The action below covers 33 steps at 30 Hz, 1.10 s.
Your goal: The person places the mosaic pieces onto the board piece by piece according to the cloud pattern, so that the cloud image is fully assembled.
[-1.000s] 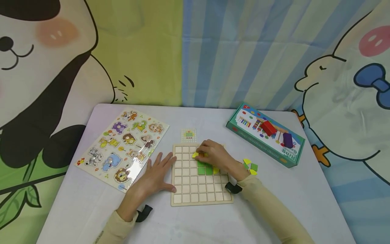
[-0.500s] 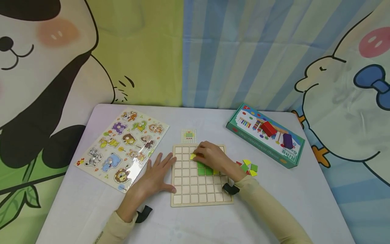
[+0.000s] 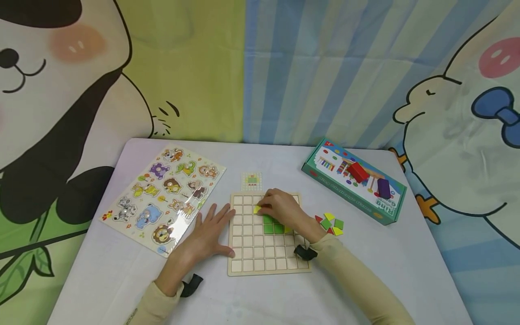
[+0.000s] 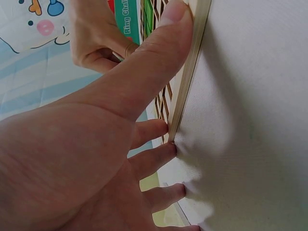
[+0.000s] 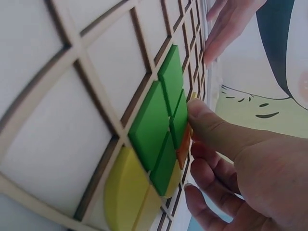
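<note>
Square pale wooden grid board (image 3: 248, 251) lies on the white-covered table (image 3: 260, 300), near side toward the person. Left hand (image 3: 206, 235) unclenched, fingers spread, thumb and fingertips touching the board's left edge. Four green square tiles (image 3: 278, 228) sit in its cells, yellow tile to their right. Right hand (image 3: 285, 211), fingers bent, touches a small yellow tile (image 3: 257, 209) in the board's upper middle; can't tell if pinched, fingertips partly hidden. Loose red, green and yellow tiles (image 3: 339, 223) lie right of the board. Beyond its top edge: small printed grid card (image 3: 252, 181).
</note>
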### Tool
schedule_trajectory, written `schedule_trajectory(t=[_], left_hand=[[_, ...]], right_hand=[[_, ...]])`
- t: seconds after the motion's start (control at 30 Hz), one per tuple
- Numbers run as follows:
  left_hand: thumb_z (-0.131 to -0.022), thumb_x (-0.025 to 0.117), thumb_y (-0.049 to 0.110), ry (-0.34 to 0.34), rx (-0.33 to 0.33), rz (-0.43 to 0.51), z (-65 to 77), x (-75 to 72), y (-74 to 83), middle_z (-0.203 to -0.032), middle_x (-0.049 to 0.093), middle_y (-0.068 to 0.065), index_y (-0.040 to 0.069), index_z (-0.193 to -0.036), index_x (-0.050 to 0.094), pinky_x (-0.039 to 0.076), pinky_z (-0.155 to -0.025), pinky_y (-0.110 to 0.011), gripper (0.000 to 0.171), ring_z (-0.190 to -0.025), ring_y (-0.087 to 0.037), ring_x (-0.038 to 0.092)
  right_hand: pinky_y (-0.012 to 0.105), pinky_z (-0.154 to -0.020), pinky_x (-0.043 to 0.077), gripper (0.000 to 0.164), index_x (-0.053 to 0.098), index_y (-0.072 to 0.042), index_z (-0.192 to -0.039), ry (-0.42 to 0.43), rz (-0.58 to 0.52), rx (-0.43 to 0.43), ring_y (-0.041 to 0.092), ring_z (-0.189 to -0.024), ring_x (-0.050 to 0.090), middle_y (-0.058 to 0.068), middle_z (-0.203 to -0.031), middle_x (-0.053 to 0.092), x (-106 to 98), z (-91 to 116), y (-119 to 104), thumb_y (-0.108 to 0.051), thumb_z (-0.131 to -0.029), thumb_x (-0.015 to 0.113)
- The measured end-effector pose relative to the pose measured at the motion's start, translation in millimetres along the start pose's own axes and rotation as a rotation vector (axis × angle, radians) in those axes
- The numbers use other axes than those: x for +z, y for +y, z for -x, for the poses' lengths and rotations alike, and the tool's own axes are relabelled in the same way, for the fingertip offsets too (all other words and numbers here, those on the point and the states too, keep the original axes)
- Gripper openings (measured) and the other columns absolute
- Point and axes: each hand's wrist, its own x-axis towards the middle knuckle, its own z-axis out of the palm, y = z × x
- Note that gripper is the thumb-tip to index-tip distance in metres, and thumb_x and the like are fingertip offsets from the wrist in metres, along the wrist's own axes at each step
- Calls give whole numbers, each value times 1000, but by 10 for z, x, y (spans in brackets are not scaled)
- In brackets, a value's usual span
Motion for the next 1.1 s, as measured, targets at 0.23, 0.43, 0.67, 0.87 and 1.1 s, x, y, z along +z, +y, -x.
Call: schedule_trajectory(t=[0.23, 0.43, 0.67, 0.87, 1.1], left_hand=[[-67, 92, 40, -6, 2, 12, 12, 18, -4, -171, 16, -11, 12, -161, 29, -1, -118, -76, 117, -156, -46, 1], [-67, 91, 40, -7, 6, -1, 16, 12, -4, -170, 16, -12, 12, -161, 28, 0, -118, -76, 116, -156, -47, 2], [-68, 90, 41, 0, 23, -11, 30, -9, 4, -170, 18, -14, 10, -160, 29, 3, -117, -78, 115, -155, -49, 4], [-69, 90, 42, -8, 19, -15, 25, -9, 4, -170, 17, -13, 11, -161, 28, 1, -117, -77, 115, -155, -48, 3], [-68, 90, 40, -6, 8, -1, 16, -11, 1, -171, 14, -13, 11, -161, 27, -1, -117, -76, 116, -156, -48, 1]], right_hand=[[27, -76, 56, 23, 81, -13, -107, 38, 15, -51, 11, -87, 61, -1, -97, 71, 38, 42, 38, -24, -88, 80], [25, -75, 56, 23, 80, -12, -108, 51, 22, -89, 10, -87, 61, -1, -97, 71, 39, 72, 44, -24, -89, 78], [24, -74, 55, 22, 80, -10, -108, 72, 48, -131, 11, -86, 61, 0, -96, 71, 39, 86, 59, -24, -91, 76], [25, -75, 56, 22, 80, -11, -108, 93, 55, -150, 11, -88, 62, 0, -97, 71, -20, 99, 59, -23, -90, 77], [27, -71, 56, 19, 80, -8, -108, 130, 61, -104, 14, -87, 63, 2, -98, 71, -230, 232, 166, -17, -91, 76]])
